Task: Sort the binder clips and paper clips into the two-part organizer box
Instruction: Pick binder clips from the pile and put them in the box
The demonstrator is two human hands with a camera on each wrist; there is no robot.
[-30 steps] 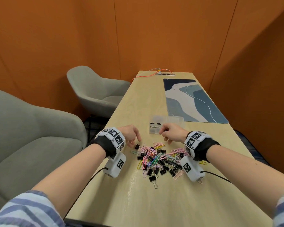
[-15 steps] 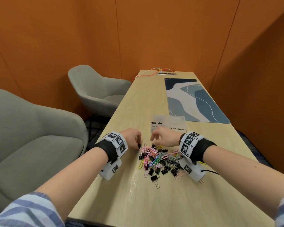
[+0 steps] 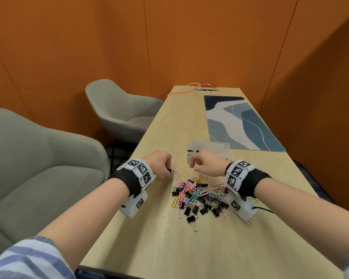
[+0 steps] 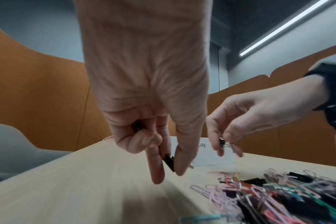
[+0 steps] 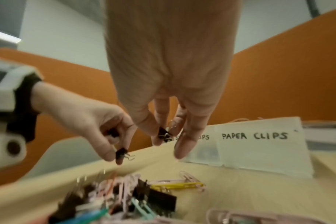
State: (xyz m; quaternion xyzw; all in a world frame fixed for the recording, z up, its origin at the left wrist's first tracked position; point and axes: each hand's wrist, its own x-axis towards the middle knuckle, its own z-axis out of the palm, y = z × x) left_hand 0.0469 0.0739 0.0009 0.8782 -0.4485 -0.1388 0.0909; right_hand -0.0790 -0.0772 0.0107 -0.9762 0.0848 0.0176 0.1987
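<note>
Lifting from the pile [image 3: 199,195] at lower centre: your left hand [image 3: 159,162] and right hand [image 3: 207,165] each now pinch a binder clip [image 3: 170,171], box [image 3: 220,149] next.

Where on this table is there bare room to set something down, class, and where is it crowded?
Bare: the table between the clip pile and its near edge, and the strip left of the blue mat. Crowded: the pile, and between it and the organizer box, where the left hand and right hand hold binder clips.

R hand [image 5: 169,84] fingers [image 5: 144,121] pinch black binder clip [image 5: 164,134] nr organizer box [image 5: 259,151]
</note>
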